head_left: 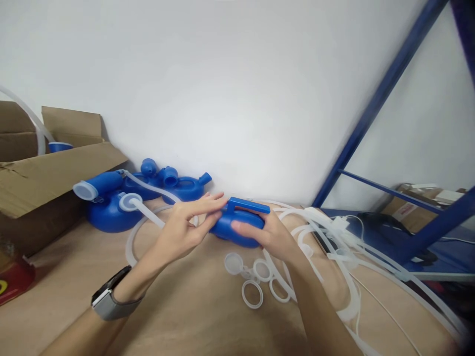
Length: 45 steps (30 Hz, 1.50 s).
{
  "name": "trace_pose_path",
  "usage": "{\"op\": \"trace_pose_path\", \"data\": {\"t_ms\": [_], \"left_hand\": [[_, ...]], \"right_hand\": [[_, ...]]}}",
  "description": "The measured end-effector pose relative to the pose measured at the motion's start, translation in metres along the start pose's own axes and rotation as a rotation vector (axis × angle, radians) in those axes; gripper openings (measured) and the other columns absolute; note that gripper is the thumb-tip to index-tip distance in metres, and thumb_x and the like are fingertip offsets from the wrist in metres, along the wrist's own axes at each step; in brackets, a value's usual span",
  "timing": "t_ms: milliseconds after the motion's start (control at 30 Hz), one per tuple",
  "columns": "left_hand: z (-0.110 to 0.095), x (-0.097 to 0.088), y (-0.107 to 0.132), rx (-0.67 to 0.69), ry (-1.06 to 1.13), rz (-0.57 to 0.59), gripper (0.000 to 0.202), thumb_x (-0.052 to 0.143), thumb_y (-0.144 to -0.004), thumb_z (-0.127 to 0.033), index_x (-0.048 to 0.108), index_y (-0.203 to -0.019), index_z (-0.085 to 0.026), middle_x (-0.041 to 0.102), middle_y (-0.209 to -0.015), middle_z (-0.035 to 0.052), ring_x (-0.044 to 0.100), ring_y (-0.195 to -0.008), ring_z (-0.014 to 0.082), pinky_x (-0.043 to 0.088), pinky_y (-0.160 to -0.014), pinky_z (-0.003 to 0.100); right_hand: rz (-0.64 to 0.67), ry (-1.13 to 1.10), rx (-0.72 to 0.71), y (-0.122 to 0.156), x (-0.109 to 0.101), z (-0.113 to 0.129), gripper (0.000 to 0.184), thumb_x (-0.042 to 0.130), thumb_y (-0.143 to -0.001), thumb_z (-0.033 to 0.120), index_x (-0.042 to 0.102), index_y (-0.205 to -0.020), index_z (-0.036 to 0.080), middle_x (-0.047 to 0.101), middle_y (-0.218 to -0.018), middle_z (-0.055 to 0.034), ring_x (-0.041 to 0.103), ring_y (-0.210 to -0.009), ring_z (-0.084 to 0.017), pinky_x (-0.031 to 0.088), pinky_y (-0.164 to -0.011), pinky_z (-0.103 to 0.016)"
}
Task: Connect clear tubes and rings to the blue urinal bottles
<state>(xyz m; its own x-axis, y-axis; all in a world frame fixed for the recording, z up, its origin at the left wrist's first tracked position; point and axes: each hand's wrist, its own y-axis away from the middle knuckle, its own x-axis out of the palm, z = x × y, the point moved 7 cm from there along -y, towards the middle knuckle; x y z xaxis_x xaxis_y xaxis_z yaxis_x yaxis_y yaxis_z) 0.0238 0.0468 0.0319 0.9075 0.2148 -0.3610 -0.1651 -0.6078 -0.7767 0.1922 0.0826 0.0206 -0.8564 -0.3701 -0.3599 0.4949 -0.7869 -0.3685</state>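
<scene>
A blue plastic container [237,228] with a flat handle on top is held above the wooden table [193,306]. My right hand [272,235] is wrapped round its right side, thumb across the front. My left hand [187,227] touches its left end with fingers stretched along it, pinching at the edge. A grey watch sits on my left wrist. Just below lie translucent white rings and caps [256,282].
More blue containers [111,202] with clear tubes lie at the back left by the white wall. An open cardboard box [44,183] stands at the left. White tubing [334,242] is piled at the right, beside a blue metal frame [374,104].
</scene>
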Motion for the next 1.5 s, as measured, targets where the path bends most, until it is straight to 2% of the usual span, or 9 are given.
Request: {"op": "trace_pose_path", "data": {"t_ms": [100,200,400,600,700,867,1000,1300,1500], "left_hand": [[0.002,0.007,0.002,0.036,-0.081,0.023,0.038,0.065,-0.095,-0.020,0.074,-0.131,-0.029,0.075,-0.129,0.0051,0.059,-0.137,0.0322,0.036,-0.124,0.065],[0.006,0.009,0.004,-0.027,-0.055,0.018,0.040,0.064,-0.096,-0.023,0.071,-0.135,-0.026,0.068,-0.141,0.0089,0.054,-0.142,0.0319,0.036,-0.125,0.062],[0.014,0.001,0.002,-0.101,-0.010,0.003,0.034,0.072,-0.094,-0.035,0.073,-0.127,-0.024,0.072,-0.131,0.0109,0.061,-0.134,0.0309,0.049,-0.115,0.051],[0.017,0.003,-0.001,-0.071,0.024,0.058,0.019,0.065,-0.099,-0.026,0.081,-0.109,-0.025,0.078,-0.114,0.0067,0.070,-0.114,0.0239,0.056,-0.102,0.038],[0.015,0.000,-0.003,-0.044,0.082,0.045,0.016,0.071,-0.096,-0.023,0.083,-0.106,-0.027,0.081,-0.107,0.0038,0.074,-0.105,0.0216,0.059,-0.095,0.033],[0.021,-0.008,-0.003,-0.116,0.140,-0.088,0.013,0.079,-0.090,-0.024,0.085,-0.101,-0.028,0.083,-0.105,0.0013,0.077,-0.099,0.0197,0.061,-0.090,0.028],[0.028,-0.008,-0.001,-0.173,0.211,-0.136,0.010,0.084,-0.085,-0.023,0.086,-0.094,-0.027,0.083,-0.097,0.0014,0.077,-0.092,0.0187,0.062,-0.085,0.026],[0.033,-0.003,-0.003,-0.159,0.422,-0.057,0.012,0.087,-0.080,-0.017,0.086,-0.084,-0.029,0.082,-0.092,0.0021,0.075,-0.091,0.0167,0.061,-0.082,0.025],[0.033,0.000,-0.004,-0.169,0.417,-0.031,0.010,0.087,-0.080,-0.020,0.086,-0.082,-0.029,0.080,-0.091,0.0023,0.073,-0.086,0.0156,0.059,-0.078,0.025]], "right_hand": [[-0.151,0.250,-0.030,0.000,-0.003,0.000,0.030,0.073,-0.091,0.046,0.077,-0.115,0.028,0.080,-0.109,-0.0035,0.075,-0.102,-0.029,0.058,-0.094,-0.044],[-0.222,0.380,-0.140,-0.001,-0.002,0.005,0.030,0.070,-0.093,0.042,0.075,-0.119,0.027,0.079,-0.116,-0.0057,0.073,-0.109,-0.030,0.055,-0.100,-0.045],[-0.083,0.479,-0.185,-0.004,-0.008,0.002,0.043,0.074,-0.090,0.037,0.069,-0.132,0.030,0.075,-0.128,-0.0034,0.071,-0.118,-0.027,0.054,-0.105,-0.043],[0.104,0.348,-0.179,-0.004,-0.010,-0.008,0.052,0.082,-0.084,0.037,0.070,-0.133,0.030,0.073,-0.134,-0.0014,0.068,-0.126,-0.026,0.051,-0.112,-0.043],[0.093,0.312,-0.163,-0.004,-0.009,-0.007,0.051,0.082,-0.084,0.038,0.070,-0.133,0.030,0.073,-0.133,-0.0009,0.068,-0.125,-0.026,0.052,-0.112,-0.043],[0.089,0.222,-0.164,-0.003,-0.003,-0.003,0.053,0.079,-0.087,0.038,0.067,-0.138,0.032,0.070,-0.139,0.0000,0.066,-0.129,-0.025,0.051,-0.113,-0.041],[0.099,0.198,-0.127,-0.004,-0.001,-0.005,0.047,0.079,-0.086,0.041,0.071,-0.131,0.030,0.075,-0.128,-0.0013,0.070,-0.119,-0.026,0.055,-0.106,-0.042],[0.120,0.251,-0.154,-0.003,0.003,-0.003,0.040,0.077,-0.088,0.044,0.074,-0.126,0.031,0.076,-0.123,0.0001,0.069,-0.120,-0.025,0.053,-0.108,-0.040],[0.122,0.310,-0.170,-0.002,0.006,0.000,0.031,0.076,-0.089,0.041,0.076,-0.119,0.031,0.078,-0.113,0.0008,0.070,-0.118,-0.025,0.053,-0.107,-0.039]]}}
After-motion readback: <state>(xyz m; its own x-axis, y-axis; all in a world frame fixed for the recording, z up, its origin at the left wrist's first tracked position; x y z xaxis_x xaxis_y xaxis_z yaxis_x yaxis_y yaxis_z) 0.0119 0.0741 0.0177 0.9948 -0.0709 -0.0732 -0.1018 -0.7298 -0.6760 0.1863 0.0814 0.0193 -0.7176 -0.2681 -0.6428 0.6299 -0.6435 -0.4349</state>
